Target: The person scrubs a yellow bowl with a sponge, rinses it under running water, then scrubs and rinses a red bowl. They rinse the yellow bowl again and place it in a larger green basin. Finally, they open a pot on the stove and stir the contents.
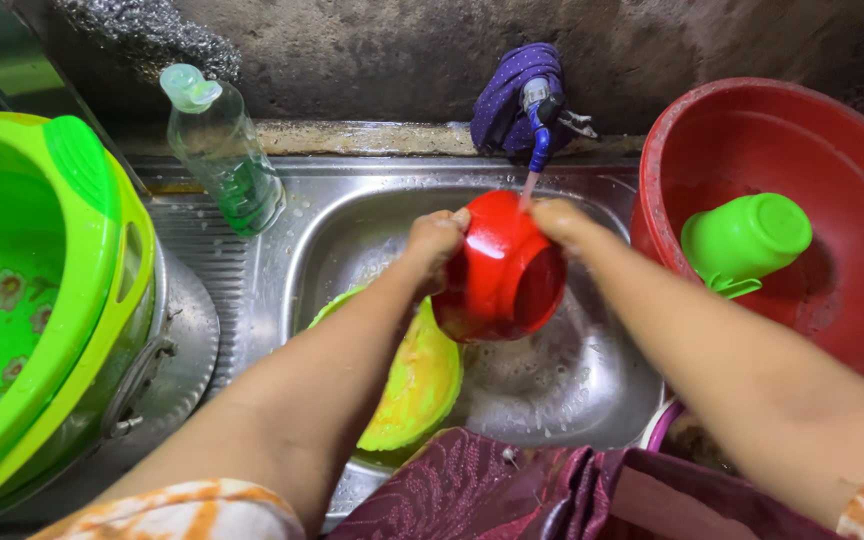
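2 hands — your left hand (435, 235) and right hand (559, 218) — grip the red bowl (500, 272) closed-fingered under the tap (537, 125); keep its rim tilted into the sink (572, 380).

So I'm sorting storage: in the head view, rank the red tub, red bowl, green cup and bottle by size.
1. red tub
2. red bowl
3. bottle and green cup: look alike, so unranked.

Bright, even light is falling from above the steel sink (592, 380), glinting off its wet basin. Glare is streaking the red bowl (500, 275) over it. Wide-angle distortion is bending edges; the wall behind is staying dim.
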